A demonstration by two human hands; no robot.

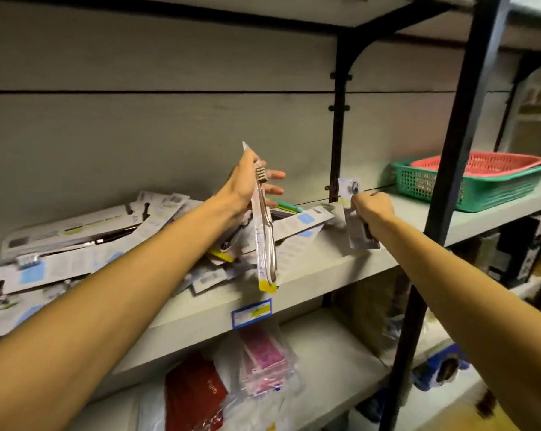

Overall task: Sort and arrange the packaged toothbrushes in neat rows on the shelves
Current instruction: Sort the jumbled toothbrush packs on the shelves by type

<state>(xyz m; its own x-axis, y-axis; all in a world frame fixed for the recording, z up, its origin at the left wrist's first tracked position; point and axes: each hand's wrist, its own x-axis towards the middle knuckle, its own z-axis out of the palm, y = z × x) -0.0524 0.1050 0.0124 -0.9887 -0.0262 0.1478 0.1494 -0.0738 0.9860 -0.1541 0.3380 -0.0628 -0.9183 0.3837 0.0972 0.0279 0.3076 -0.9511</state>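
Observation:
My left hand holds a long clear toothbrush packet with a yellow bottom end, upright above the grey shelf. Its thumb presses the packet while the fingers stretch toward the back wall. To the right, my right hand grips a smaller white carded toothbrush packet, held upright over the shelf. A messy heap of several packaged toothbrushes covers the shelf's left part and lies under my left arm. A green toothbrush pokes out behind the left hand.
A black upright post stands in front at the right, and a black bracket runs up the back wall. A red basket nested in a green basket sits at the shelf's right end. Bagged goods lie on the lower shelf.

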